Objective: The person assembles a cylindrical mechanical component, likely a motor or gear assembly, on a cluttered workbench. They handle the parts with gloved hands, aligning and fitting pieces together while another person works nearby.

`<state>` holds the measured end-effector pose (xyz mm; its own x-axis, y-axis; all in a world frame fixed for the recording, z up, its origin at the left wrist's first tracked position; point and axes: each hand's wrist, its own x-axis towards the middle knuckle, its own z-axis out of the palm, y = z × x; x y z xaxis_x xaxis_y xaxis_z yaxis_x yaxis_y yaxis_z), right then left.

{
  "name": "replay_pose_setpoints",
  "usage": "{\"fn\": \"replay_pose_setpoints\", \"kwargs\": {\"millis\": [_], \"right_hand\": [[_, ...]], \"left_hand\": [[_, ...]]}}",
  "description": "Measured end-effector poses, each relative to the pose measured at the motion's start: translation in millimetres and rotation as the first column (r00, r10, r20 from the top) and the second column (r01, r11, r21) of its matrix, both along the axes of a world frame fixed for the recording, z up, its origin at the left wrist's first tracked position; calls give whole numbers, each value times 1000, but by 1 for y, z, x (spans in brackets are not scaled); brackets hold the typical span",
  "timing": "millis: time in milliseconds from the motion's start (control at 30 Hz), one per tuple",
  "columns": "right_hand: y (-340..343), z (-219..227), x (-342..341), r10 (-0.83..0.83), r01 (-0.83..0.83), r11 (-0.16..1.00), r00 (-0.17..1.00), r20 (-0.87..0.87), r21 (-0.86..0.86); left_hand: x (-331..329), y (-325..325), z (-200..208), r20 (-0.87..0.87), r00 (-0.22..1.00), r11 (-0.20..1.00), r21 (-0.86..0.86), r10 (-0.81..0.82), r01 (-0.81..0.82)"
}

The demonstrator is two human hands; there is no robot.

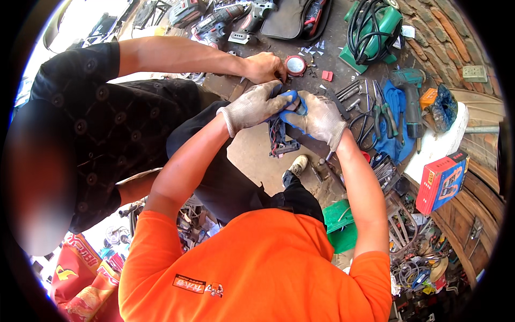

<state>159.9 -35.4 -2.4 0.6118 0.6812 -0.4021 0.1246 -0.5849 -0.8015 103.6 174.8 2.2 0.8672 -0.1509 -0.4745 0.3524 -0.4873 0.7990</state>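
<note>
Both my hands wear off-white knit gloves with blue patches at the fingers, and they meet above the near edge of the dark workbench. My left hand point(256, 105) is closed at the top of a black plastic part with thin wires point(282, 140), which hangs below the gloves. Against it, my right hand point(323, 119) has its fingers bent and pinched together; what lies between them is mostly hidden. Just beyond, a co-worker's bare hand point(264, 67) rests on the bench beside a round red-rimmed piece point(295, 65).
Pliers point(387, 119) and a teal drill point(410, 99) lie on a blue cloth at the right. Behind stand a green machine with coiled black cable point(375, 35) and several cordless tools point(217, 27). A red-blue box point(442, 182) is at right; a green container point(340, 222) sits below.
</note>
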Motion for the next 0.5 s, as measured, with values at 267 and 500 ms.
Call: {"fn": "replay_pose_setpoints", "kwargs": {"millis": [267,500], "right_hand": [[-7,-7,-1,-14,21,992,998,-62,122],[8,9,-2,155,-93,968,952,264,-234]], "left_hand": [[2,1,3,163,984,989,-116,-76,96],[5,-10,-5,-76,994,996,51,78,-74]]}}
